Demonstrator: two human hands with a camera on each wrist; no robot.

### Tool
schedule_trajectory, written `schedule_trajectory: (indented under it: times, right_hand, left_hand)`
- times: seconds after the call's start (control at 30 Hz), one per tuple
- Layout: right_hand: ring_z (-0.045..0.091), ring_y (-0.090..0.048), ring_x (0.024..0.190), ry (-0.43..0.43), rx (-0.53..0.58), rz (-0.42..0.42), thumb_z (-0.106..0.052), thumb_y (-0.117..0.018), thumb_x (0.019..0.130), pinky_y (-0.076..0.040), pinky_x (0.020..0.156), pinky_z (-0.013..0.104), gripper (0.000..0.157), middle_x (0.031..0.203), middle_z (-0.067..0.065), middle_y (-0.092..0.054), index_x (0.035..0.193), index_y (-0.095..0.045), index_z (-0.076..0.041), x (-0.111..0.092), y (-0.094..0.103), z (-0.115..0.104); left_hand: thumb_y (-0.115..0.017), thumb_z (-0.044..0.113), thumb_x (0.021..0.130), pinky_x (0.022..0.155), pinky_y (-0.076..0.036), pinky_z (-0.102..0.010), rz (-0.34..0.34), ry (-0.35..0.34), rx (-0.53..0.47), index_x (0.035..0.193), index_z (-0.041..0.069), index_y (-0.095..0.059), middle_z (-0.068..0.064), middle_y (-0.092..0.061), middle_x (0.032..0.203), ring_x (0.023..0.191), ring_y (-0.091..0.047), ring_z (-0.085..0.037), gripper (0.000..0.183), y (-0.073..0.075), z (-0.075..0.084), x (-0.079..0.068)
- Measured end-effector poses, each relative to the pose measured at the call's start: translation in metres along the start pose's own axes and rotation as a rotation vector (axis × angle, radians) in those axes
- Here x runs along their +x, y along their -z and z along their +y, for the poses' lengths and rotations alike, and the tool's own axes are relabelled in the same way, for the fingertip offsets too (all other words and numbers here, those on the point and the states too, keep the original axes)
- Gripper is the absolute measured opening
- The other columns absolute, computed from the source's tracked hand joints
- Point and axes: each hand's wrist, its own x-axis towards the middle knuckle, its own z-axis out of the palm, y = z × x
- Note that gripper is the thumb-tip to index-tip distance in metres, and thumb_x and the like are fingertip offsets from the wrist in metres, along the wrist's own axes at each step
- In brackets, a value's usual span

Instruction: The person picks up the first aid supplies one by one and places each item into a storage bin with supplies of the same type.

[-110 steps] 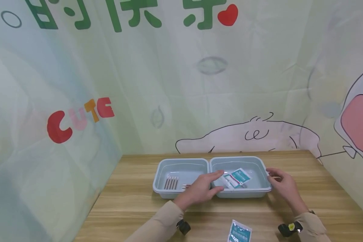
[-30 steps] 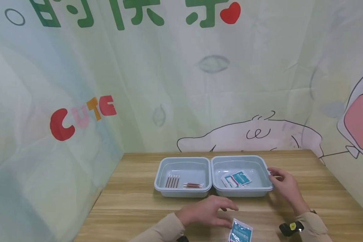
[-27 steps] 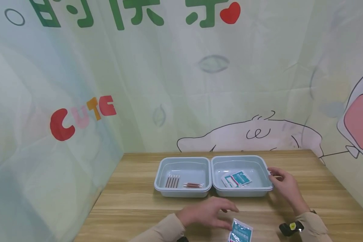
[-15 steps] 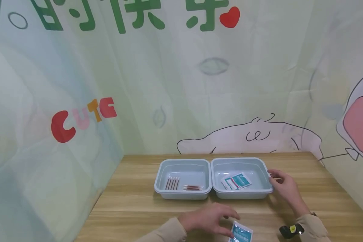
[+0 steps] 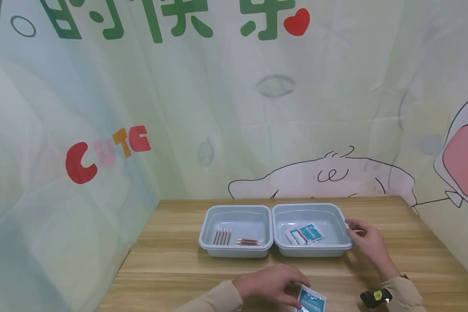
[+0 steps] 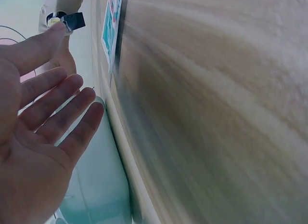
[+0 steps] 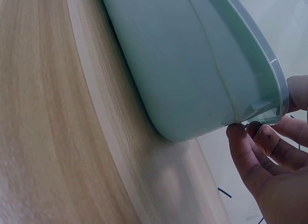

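Observation:
A small teal-and-white sachet lies on the table at the bottom of the head view. My left hand is held over its left side, thumb and index finger overlapping its edge. In the left wrist view the fingers of my left hand are spread and loosely bent, with nothing in the palm. My right hand pinches the right rim of a pale blue plastic tray, its fingers curled over the rim in the right wrist view. Overlapping teal-and-white sachets lie inside that tray.
A second pale blue tray stands against the first tray's left side. It holds two groups of brown swabs with white tips, one upright row and one lying sideways. A printed cloth backdrop rises behind the wooden table.
My left hand has come from between the trays down to the sachet in front, edging closer over the last second. My right hand has stayed at the tray rim.

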Motion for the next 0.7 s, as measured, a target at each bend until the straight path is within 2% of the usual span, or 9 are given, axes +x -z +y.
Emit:
schedule_trajectory:
  times: [0.1, 0.17, 0.27, 0.37, 0.43, 0.7]
  right_hand:
    - [0.038, -0.061, 0.107, -0.002, -0.004, 0.001, -0.018, -0.056, 0.097, -0.045, 0.073, 0.007, 0.036, 0.114, 0.022, -0.062, 0.128, -0.059, 0.002, -0.0003, 0.0001, -0.0002]
    - [0.038, -0.061, 0.108, -0.009, -0.005, -0.004, -0.018, -0.056, 0.097, -0.050, 0.076, 0.012, 0.037, 0.114, 0.022, -0.062, 0.128, -0.059, 0.002, -0.0009, 0.0001, -0.0003]
    - [0.040, -0.060, 0.109, -0.030, -0.001, -0.019, -0.019, -0.055, 0.098, -0.058, 0.083, 0.028, 0.038, 0.117, 0.023, -0.061, 0.129, -0.058, 0.002, -0.0023, 0.0000, -0.0006]
    - [0.042, -0.058, 0.111, -0.050, 0.003, -0.032, -0.022, -0.054, 0.099, -0.058, 0.088, 0.045, 0.039, 0.119, 0.024, -0.060, 0.131, -0.056, 0.001, -0.0027, -0.0004, -0.0005]
    - [0.042, -0.058, 0.112, -0.052, 0.004, -0.034, -0.022, -0.053, 0.099, -0.057, 0.090, 0.048, 0.040, 0.120, 0.024, -0.059, 0.132, -0.056, 0.001, -0.0017, -0.0005, 0.0001]
    - [0.041, -0.058, 0.112, -0.036, 0.000, -0.031, -0.022, -0.054, 0.099, -0.057, 0.090, 0.047, 0.040, 0.120, 0.024, -0.060, 0.131, -0.056, 0.002, 0.0011, 0.0009, 0.0004]
  left_hand:
    - [-0.073, 0.036, 0.087, 0.098, -0.036, -0.003, -0.005, -0.003, 0.004, 0.125, 0.016, -0.064, 0.008, -0.066, 0.122, 0.112, -0.054, 0.007, 0.044, -0.0017, 0.0001, 0.0012]
    - [-0.073, 0.036, 0.087, 0.098, -0.036, -0.002, -0.010, -0.006, 0.011, 0.125, 0.015, -0.064, 0.008, -0.066, 0.122, 0.112, -0.055, 0.006, 0.044, -0.0028, 0.0003, 0.0019]
    - [-0.073, 0.036, 0.087, 0.097, -0.035, -0.002, -0.020, -0.008, 0.015, 0.125, 0.015, -0.064, 0.009, -0.066, 0.122, 0.112, -0.055, 0.006, 0.044, -0.0043, 0.0008, 0.0027]
    - [-0.073, 0.036, 0.087, 0.097, -0.036, -0.002, -0.026, -0.009, 0.013, 0.125, 0.015, -0.064, 0.009, -0.066, 0.123, 0.112, -0.054, 0.007, 0.044, -0.0055, 0.0011, 0.0031]
    - [-0.073, 0.035, 0.087, 0.097, -0.036, -0.002, -0.026, -0.009, 0.008, 0.125, 0.015, -0.064, 0.009, -0.066, 0.123, 0.112, -0.054, 0.007, 0.044, -0.0061, 0.0009, 0.0034]
    - [-0.075, 0.031, 0.087, 0.098, -0.036, -0.002, -0.031, -0.015, 0.016, 0.125, 0.014, -0.064, 0.007, -0.066, 0.123, 0.113, -0.055, 0.006, 0.044, -0.0061, 0.0005, 0.0048]
